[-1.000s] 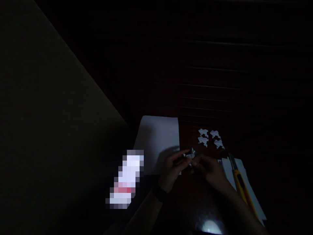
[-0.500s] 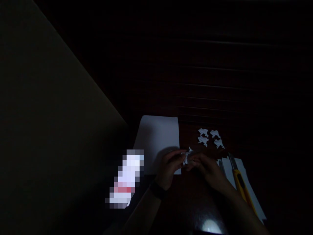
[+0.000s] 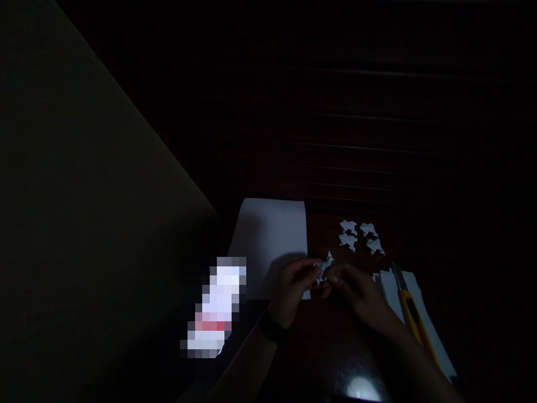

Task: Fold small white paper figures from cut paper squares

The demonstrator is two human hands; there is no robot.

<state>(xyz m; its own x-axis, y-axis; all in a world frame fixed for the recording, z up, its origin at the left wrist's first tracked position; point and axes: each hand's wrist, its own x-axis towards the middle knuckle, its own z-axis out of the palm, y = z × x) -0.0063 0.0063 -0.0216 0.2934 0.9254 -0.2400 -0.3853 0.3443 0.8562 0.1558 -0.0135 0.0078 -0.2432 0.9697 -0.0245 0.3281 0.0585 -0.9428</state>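
The scene is very dark. My left hand (image 3: 293, 288) and my right hand (image 3: 356, 291) meet over a dark table, both pinching a small folded white paper figure (image 3: 325, 270) between their fingertips. A dark band sits on my left wrist. Just behind the hands lie several finished small white folded paper figures (image 3: 361, 236) in a cluster.
A white paper sheet (image 3: 271, 240) lies left of the hands. A yellow utility knife (image 3: 409, 310) rests on more white paper (image 3: 423, 319) at the right. A blurred white and red object (image 3: 216, 308) is at the lower left. A bright glare spot (image 3: 361, 387) shows at the bottom.
The paper figure has turned slightly between my fingertips and my hands have shifted a little; everything else is unmoved.
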